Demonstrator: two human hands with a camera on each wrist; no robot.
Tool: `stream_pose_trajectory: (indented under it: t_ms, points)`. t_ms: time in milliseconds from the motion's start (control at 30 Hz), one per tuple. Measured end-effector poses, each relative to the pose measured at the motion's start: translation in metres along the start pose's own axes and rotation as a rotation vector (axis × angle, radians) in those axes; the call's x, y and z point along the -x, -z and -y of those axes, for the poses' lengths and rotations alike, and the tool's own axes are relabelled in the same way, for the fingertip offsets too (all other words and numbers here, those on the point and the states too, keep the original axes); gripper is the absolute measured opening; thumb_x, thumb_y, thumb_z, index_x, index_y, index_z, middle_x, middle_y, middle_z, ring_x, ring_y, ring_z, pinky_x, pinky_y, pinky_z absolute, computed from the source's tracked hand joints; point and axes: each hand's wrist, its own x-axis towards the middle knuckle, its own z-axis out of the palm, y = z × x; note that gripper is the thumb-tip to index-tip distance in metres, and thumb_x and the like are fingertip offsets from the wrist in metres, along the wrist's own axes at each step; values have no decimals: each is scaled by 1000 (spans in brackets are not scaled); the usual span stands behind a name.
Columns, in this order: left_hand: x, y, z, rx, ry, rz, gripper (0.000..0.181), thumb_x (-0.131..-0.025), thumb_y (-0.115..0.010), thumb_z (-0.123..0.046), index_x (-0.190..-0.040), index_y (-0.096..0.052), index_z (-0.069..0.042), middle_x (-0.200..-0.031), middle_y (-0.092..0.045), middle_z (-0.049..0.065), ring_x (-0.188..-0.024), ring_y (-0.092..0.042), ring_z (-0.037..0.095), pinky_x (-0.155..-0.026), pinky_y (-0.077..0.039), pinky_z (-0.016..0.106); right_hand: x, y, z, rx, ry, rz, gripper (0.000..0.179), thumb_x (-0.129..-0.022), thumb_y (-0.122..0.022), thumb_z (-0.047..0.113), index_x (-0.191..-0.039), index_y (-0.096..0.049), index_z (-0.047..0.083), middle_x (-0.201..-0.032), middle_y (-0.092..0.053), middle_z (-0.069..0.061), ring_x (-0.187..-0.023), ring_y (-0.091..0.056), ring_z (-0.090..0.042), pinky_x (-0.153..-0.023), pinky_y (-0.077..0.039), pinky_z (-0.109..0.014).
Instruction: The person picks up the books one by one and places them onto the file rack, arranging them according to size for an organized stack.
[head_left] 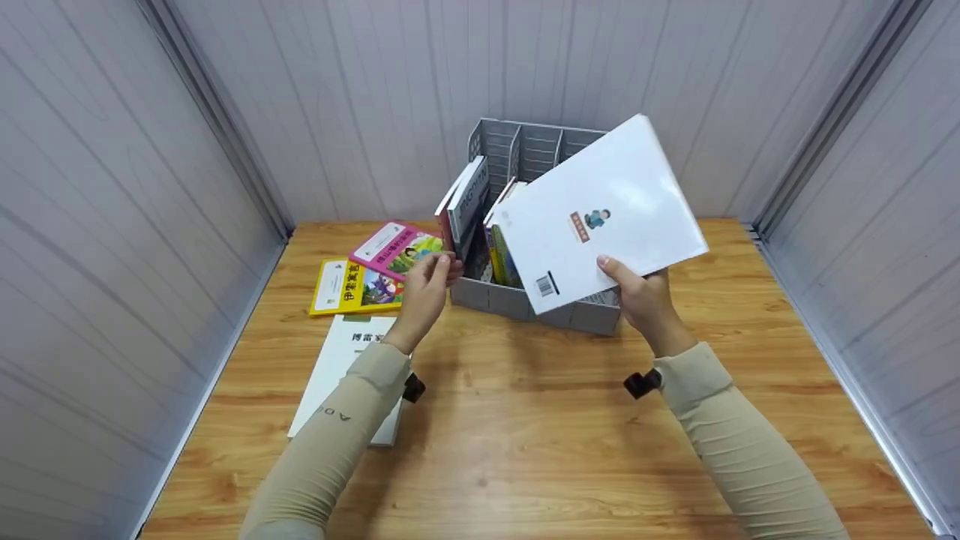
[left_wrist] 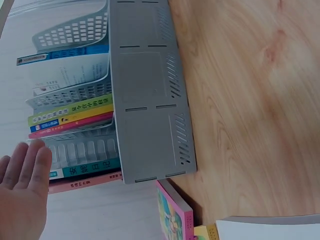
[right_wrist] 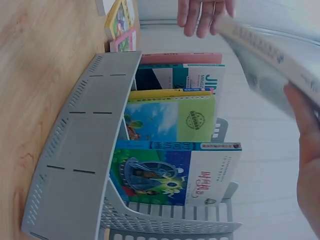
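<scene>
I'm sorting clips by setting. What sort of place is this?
Probably a small staged booth rather than a home or office: pale panelled walls close in a wooden table on three sides, with only a grey book organizer and a few books on it.

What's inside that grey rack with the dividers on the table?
The grey rack holds several books standing upright between its dividers. The white book gripped by the right hand hides its right side in the head view.
</scene>
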Motion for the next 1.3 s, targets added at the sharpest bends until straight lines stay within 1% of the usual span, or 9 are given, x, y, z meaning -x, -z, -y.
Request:
stream_pose_trajectory:
  t_ms: [100,233,400,533,600,733,900,1133,1300]
  points:
    - [-1,-4,6,-97,-47,7,35,-115,-51,-16,-135,-65,9,-128,-73,26,-123,-70,42,-109,-58,47,0,-2,1,99,50,-99,45,-95,-62,-14,-134,-55,6,-120,-74,3,-109,-76,-12,-96,-63,-27]
    - [-4,-11,14,-242,-118,16,31,-112,-59,-15,-132,-69,5,-126,-74,24,-115,-72,33,-102,-60,46,1,-1,1,288,124,-168,44,-95,-66,-8,-137,-55,0,-122,-73,2,-112,-73,-8,-100,-59,-23]
    - [-9,-20,25,-470,-209,50,31,-109,-64,-15,-131,-71,5,-125,-76,22,-117,-73,35,-105,-60,49,5,-1,0,457,209,-188,47,-99,-64,-1,-144,-50,-3,-138,-67,-15,-125,-67,-8,-109,-55,-24]
    - [-13,-24,36,-659,-257,89,35,-109,-65,-19,-134,-70,5,-132,-75,22,-124,-72,37,-113,-56,50,7,-3,-4,535,275,-217,48,-101,-61,0,-146,-47,-5,-144,-63,-25,-132,-67,-20,-112,-54,-27]
    - [-15,-25,41,-722,-257,121,37,-110,-65,-20,-135,-69,6,-134,-74,23,-126,-71,37,-114,-55,50,8,-3,-7,565,302,-243,48,-101,-60,0,-147,-47,-7,-145,-63,-26,-134,-67,-28,-112,-55,-28]
    - [-18,-28,49,-839,-208,204,41,-111,-64,-24,-140,-66,5,-139,-70,22,-130,-69,38,-117,-53,50,8,-5,-16,588,341,-285,49,-101,-58,-4,-148,-46,-10,-145,-64,-27,-134,-67,-40,-111,-57,-28]
    - [-21,-35,56,-991,-167,307,50,-113,-59,-31,-149,-59,4,-150,-63,22,-141,-62,39,-123,-46,54,9,-8,-27,570,326,-312,49,-101,-59,-5,-148,-45,-11,-143,-64,-29,-131,-67,-45,-108,-57,-27]
    - [-29,-45,63,-1140,-149,370,55,-114,-56,-35,-153,-56,4,-149,-63,22,-142,-60,40,-125,-44,54,9,-12,-45,608,305,-313,47,-102,-58,-6,-147,-46,-10,-142,-64,-28,-131,-67,-44,-105,-56,-23]
    - [-33,-51,67,-1235,-123,420,57,-115,-52,-35,-156,-52,5,-148,-62,23,-144,-57,40,-129,-39,52,7,-15,-58,642,318,-296,48,-102,-58,-8,-148,-47,-10,-143,-64,-30,-131,-68,-44,-108,-59,-42]
